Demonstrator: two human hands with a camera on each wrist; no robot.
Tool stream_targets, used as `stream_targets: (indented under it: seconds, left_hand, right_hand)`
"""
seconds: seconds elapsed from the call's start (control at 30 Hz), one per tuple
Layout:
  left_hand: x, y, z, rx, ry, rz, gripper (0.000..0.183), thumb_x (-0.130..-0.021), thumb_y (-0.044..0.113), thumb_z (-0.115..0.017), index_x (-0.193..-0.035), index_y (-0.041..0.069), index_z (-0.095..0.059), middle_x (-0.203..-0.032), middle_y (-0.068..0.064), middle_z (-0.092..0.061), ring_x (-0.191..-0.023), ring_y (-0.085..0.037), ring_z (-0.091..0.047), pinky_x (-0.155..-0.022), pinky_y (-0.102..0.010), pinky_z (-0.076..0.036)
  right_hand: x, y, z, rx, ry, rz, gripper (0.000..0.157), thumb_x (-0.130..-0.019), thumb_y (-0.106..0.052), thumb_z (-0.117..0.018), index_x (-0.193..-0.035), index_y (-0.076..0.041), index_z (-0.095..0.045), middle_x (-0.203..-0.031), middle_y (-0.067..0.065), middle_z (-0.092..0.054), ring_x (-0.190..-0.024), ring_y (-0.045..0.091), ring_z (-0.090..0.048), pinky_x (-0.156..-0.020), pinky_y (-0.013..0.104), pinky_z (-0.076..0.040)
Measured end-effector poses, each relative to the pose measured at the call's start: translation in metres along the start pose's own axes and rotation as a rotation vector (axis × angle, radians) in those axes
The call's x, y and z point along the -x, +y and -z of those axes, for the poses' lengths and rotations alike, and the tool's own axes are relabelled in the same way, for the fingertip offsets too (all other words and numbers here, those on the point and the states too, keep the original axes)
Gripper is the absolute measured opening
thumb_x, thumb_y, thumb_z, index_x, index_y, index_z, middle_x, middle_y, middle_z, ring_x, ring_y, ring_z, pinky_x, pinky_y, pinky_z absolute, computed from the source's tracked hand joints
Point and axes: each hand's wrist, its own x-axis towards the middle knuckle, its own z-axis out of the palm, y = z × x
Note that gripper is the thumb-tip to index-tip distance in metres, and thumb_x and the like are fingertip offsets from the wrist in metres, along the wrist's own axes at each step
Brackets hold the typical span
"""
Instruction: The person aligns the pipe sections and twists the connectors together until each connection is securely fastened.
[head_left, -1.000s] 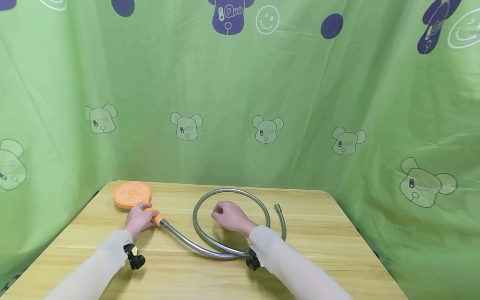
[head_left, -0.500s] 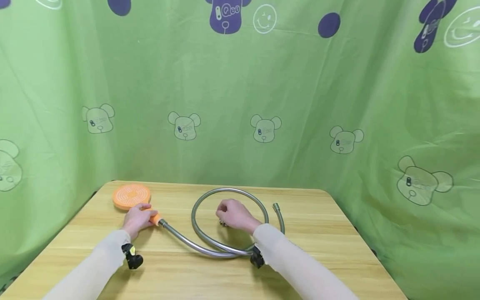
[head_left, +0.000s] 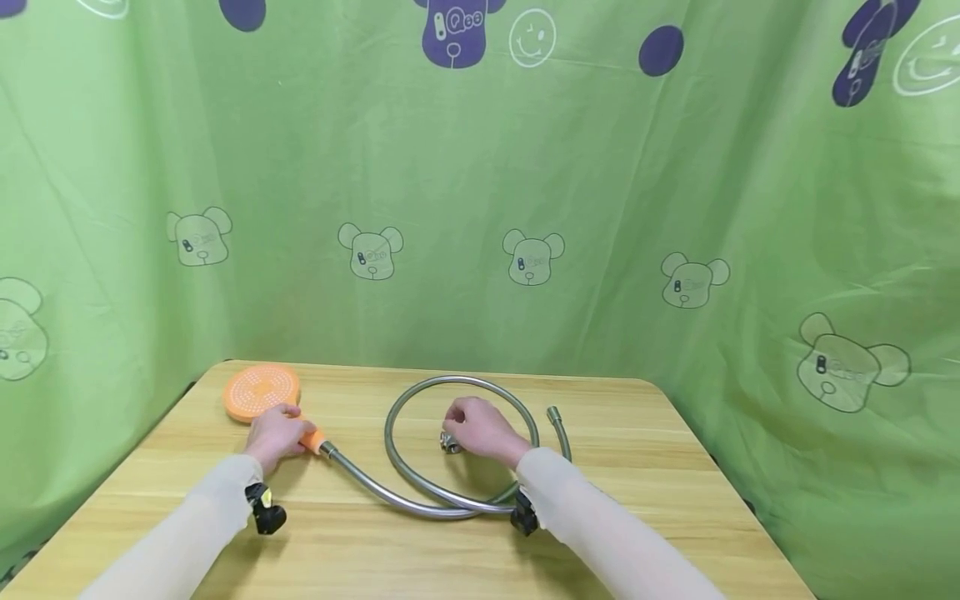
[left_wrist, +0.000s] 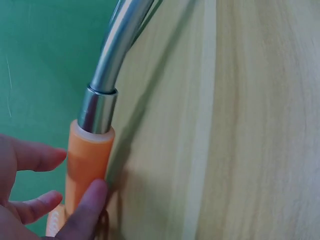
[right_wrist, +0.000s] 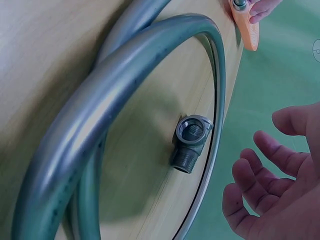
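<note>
An orange shower head (head_left: 262,393) lies face up at the table's left, joined to a coiled metal hose (head_left: 367,483). My left hand (head_left: 277,437) holds its handle (left_wrist: 90,157), thumb on one side and fingertips on the other. Inside the hose loop a small metal threaded fitting (right_wrist: 192,132) rests on the table, with an open ring end and a threaded stub. My right hand (head_left: 483,429) hovers just above and beside this fitting (head_left: 450,442), with nothing in its grasp. In the right wrist view its fingers are loosely bent and apart from the fitting.
The hose's free end (head_left: 554,414) points up at the right of the loop. The hose passes under my right wrist. A wooden table (head_left: 637,500) carries everything, and a green printed curtain (head_left: 450,317) surrounds its back and sides.
My right hand has shifted a little to the right, uncovering the metal fitting that was hidden under it. The left hand stays at the shower head's handle.
</note>
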Motion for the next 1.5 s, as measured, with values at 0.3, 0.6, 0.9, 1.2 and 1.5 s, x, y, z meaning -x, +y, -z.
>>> stream_targets:
  seconds: [0.3, 0.6, 0.9, 1.2, 1.5]
  left_hand:
    - [0.001, 0.013, 0.002, -0.155, 0.017, -0.035, 0.055, -0.088, 0.021, -0.066, -0.136, -0.004, -0.054, -0.125, -0.035, -0.054, -0.056, -0.018, -0.065, -0.058, -0.030, -0.058]
    - [0.005, 0.035, -0.005, -0.294, -0.019, -0.127, 0.052, -0.091, 0.029, -0.064, -0.135, 0.003, -0.060, -0.131, -0.028, -0.061, -0.106, -0.037, -0.060, -0.093, -0.049, -0.048]
    - [0.005, 0.050, -0.019, -0.203, -0.110, -0.127, 0.052, -0.092, 0.026, -0.066, -0.138, 0.005, -0.057, -0.086, -0.019, -0.070, -0.042, -0.012, -0.051, -0.044, -0.033, -0.053]
    - [0.012, 0.066, -0.036, -0.256, -0.111, -0.206, 0.049, -0.089, 0.031, -0.067, -0.133, 0.009, -0.062, -0.123, -0.018, -0.068, -0.091, -0.025, -0.064, -0.080, -0.035, -0.051]
    - [0.020, 0.081, -0.053, -0.208, -0.186, -0.217, 0.050, -0.090, 0.025, -0.069, -0.136, 0.008, -0.059, -0.131, -0.023, -0.062, -0.069, -0.021, -0.065, -0.066, -0.028, -0.051]
  right_hand:
    - [0.001, 0.009, 0.008, 0.023, 0.016, -0.015, 0.016, -0.096, -0.024, -0.063, -0.105, -0.013, -0.069, -0.100, 0.000, -0.067, -0.088, 0.015, -0.060, -0.080, 0.034, -0.054]
    - [0.002, 0.024, 0.017, 0.064, 0.067, -0.009, 0.013, -0.095, -0.023, -0.065, -0.102, -0.014, -0.070, -0.097, -0.001, -0.067, -0.088, 0.015, -0.060, -0.082, 0.037, -0.054]
    - [0.007, 0.033, 0.025, 0.057, 0.091, -0.050, 0.014, -0.096, -0.022, -0.065, -0.103, -0.011, -0.070, -0.100, 0.002, -0.067, -0.091, 0.019, -0.061, -0.086, 0.041, -0.054]
    - [0.013, 0.046, 0.032, 0.061, 0.114, -0.083, 0.017, -0.095, -0.023, -0.065, -0.106, -0.010, -0.070, -0.103, 0.004, -0.068, -0.091, 0.019, -0.062, -0.085, 0.041, -0.055]
    - [0.019, 0.060, 0.039, 0.076, 0.148, -0.094, 0.022, -0.094, -0.021, -0.066, -0.108, -0.006, -0.070, -0.108, 0.009, -0.070, -0.099, 0.025, -0.064, -0.091, 0.046, -0.054]
